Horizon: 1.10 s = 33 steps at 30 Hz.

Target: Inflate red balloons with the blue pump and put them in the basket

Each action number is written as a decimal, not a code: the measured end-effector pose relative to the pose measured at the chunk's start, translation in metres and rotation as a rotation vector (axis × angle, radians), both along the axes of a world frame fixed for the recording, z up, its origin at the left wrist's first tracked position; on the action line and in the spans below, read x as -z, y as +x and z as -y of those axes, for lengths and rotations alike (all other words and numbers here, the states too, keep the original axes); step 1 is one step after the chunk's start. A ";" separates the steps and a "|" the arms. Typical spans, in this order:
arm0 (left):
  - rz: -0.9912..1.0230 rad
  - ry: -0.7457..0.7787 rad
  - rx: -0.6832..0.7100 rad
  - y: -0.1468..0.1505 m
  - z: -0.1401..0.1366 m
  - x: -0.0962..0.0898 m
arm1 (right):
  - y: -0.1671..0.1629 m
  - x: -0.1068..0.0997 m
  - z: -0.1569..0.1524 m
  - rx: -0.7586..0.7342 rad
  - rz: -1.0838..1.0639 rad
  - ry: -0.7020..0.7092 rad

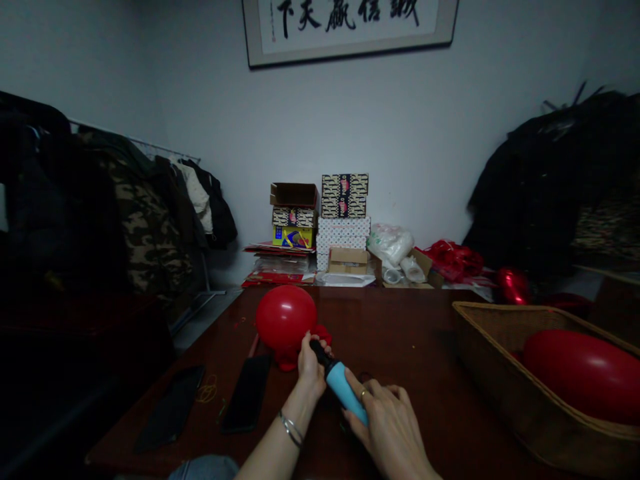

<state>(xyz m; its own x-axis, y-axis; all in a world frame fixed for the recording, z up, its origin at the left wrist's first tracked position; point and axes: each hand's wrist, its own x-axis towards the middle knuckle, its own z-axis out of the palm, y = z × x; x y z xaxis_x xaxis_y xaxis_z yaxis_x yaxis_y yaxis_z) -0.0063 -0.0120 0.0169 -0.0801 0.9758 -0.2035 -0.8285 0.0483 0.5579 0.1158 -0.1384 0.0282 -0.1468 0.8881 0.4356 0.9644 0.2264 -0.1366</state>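
Note:
A round, partly inflated red balloon (287, 317) is just beyond my left hand (311, 367). The fingers of that hand are closed at the black nozzle end of a hand balloon pump (344, 390), where the balloon's neck appears to be; the grip hides the join. My right hand (387, 420) is wrapped around the pump's light blue body, which slants down towards me. Some red material (323, 333), perhaps another balloon, shows behind my left fingers.
Two dark phones, the nearer one (247, 393) beside my left forearm, lie on the brown table (390, 320) near thin yellow bands (207, 389). A wicker basket (493, 353) at right holds a large red balloon (583, 370). Stacked boxes (344, 233) line the back.

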 end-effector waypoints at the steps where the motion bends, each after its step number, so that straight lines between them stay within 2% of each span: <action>1: -0.001 -0.005 -0.004 0.000 0.000 0.000 | 0.000 0.000 0.001 -0.003 -0.005 -0.006; 6: -0.046 -0.016 -0.020 0.001 -0.003 0.002 | -0.001 0.003 0.004 -0.010 -0.020 -0.002; 15: -0.074 0.011 -0.018 0.004 -0.003 0.006 | 0.009 0.021 0.006 -0.061 0.021 0.106; 20: -0.053 0.006 -0.034 0.003 -0.006 0.007 | 0.014 0.023 0.009 -0.077 0.019 0.131; 23: -0.031 -0.003 -0.069 -0.004 -0.012 0.006 | 0.021 0.026 0.013 -0.133 0.025 0.149; 27: 0.004 0.011 -0.061 -0.011 -0.015 0.001 | 0.037 0.035 0.020 -0.134 0.046 0.194; 33: 0.037 0.032 -0.038 -0.004 -0.006 -0.005 | 0.053 0.037 0.028 -0.179 0.055 0.168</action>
<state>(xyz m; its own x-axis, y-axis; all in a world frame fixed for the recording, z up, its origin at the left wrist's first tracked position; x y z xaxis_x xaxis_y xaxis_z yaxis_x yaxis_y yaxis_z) -0.0100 -0.0058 0.0218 -0.1103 0.9783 -0.1755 -0.8496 -0.0011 0.5275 0.1692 -0.1660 -0.0089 -0.3227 0.7613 0.5624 0.9118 0.4096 -0.0312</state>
